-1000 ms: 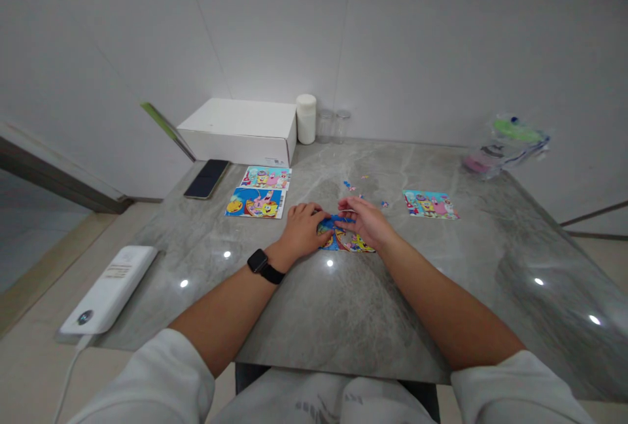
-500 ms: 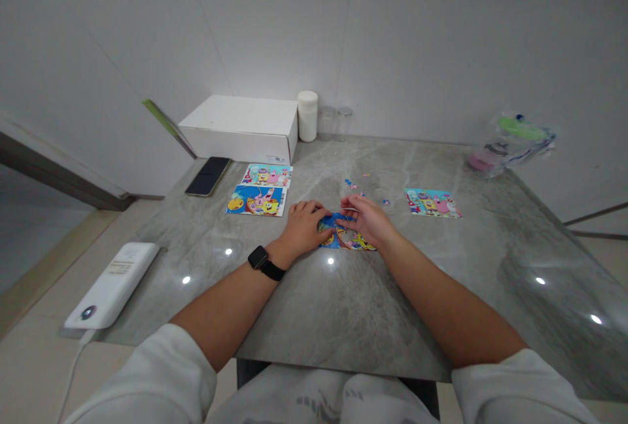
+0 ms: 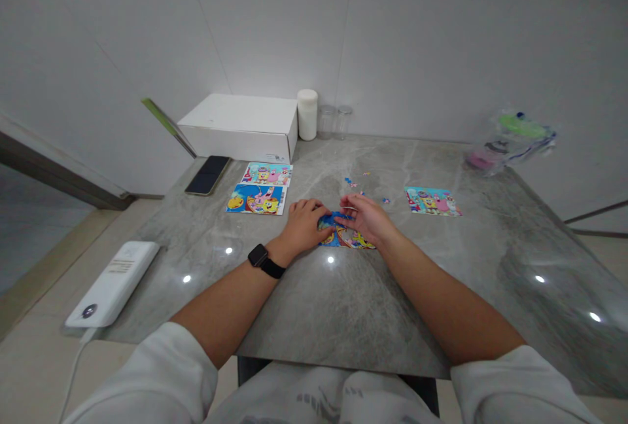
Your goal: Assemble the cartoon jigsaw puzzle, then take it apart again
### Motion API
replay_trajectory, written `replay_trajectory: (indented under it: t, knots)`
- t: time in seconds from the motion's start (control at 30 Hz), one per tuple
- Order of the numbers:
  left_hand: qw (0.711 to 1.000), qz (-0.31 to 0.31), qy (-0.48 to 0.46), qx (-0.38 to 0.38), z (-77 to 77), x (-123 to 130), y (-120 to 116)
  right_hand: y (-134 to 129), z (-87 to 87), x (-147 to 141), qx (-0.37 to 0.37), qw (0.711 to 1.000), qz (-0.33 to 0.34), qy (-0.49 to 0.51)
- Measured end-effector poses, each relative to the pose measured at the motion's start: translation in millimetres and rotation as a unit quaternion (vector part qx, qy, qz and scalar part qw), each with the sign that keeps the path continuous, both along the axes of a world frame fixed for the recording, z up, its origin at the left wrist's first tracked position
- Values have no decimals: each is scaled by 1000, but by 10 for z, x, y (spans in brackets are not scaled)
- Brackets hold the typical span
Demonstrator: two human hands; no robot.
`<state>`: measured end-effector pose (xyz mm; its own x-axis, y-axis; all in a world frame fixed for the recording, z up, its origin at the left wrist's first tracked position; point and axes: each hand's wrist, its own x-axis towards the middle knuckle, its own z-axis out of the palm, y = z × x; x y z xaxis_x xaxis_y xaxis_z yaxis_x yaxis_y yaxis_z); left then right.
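The left hand (image 3: 303,226) lies palm down, its fingers (image 3: 313,205) bent and the thumb standing apart from them, resting over the left end of a colourful picture puzzle (image 3: 343,239). The right hand (image 3: 370,220) is turned on its side over the puzzle's far right part, index finger and thumb slightly parted; whether a piece is pinched there, I cannot tell. The puzzle thus lies beneath and between the two sets of fingers, flat on the grey tabletop (image 3: 333,319), its near edge uncovered. Just beyond the right fingertips, a few loose pieces (image 3: 353,185) are scattered. Farther out to the left, two picture cards lie together, a blue one (image 3: 258,199) nearer and a turquoise one (image 3: 267,174) behind it; a similar card (image 3: 433,201) lies to the right of the right hand. A dark phone (image 3: 208,175) rests left of the pair, and behind them stand a white box (image 3: 240,126), a white bottle (image 3: 307,115) and two clear glasses (image 3: 326,123). A plastic bag (image 3: 510,142) sits at the far right, a white power bank (image 3: 112,286) at the near left edge.
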<state>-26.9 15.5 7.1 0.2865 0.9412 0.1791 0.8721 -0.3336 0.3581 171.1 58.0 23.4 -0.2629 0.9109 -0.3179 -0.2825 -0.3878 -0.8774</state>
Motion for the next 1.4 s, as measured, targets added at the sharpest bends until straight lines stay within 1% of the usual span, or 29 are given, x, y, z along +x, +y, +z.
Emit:
replay_trajectory:
  t: [0.13, 0.3, 0.47, 0.67, 0.8, 0.87, 0.93, 0.97, 1.07, 1.13, 1.17, 1.23, 1.3, 1.4]
  knots:
    - [1000, -1, -4, 2, -10, -4, 0, 4, -5, -9, -3, 1000, -5, 3]
    - [1000, -4, -6, -1, -4, -9, -5, 15, 9, -8, 9, 1000, -18, -20]
    - [1000, 0, -1, 4, -10, -7, -3, 4, 6, -21, 12, 1000, -3, -23]
    - [1000, -1, -1, 3, -26, -10, 1, -2, -8, -36, 9, 1000, -1, -13]
    - [1000, -2, -5, 1, -27, -15, 4, 1, -40, -58, 27, 999, 8, -28]
    - [1000, -3, -4, 2, -28, -16, 5, 2, -71, -78, 57, 996, 21, -61]
    - [1000, -3, -1, 4, -26, -14, 6, -1, -106, -103, 119, 984, 42, -129]
    - [1000, -2, 1, 5, -25, -12, 7, -5, -123, -116, 162, 970, 49, -171]
    - [1000, 1, 5, 2, -19, -5, 9, -25, -161, -151, 299, 909, 53, -284]
    - [1000, 4, 5, -1, -17, -2, 11, -37, -177, -170, 357, 871, 54, -332]
    - [1000, 6, 5, -2, -17, -1, 12, -42, -183, -177, 373, 857, 58, -351]
    - [1000, 8, 6, -1, -19, -2, 14, -45, -194, -185, 389, 837, 64, -379]
    - [1000, 8, 6, 0, -21, -4, 14, -42, -209, -188, 395, 828, 64, -393]
    - [1000, 6, 3, 3, -20, -2, 13, -31, -238, -193, 396, 823, 60, -402]
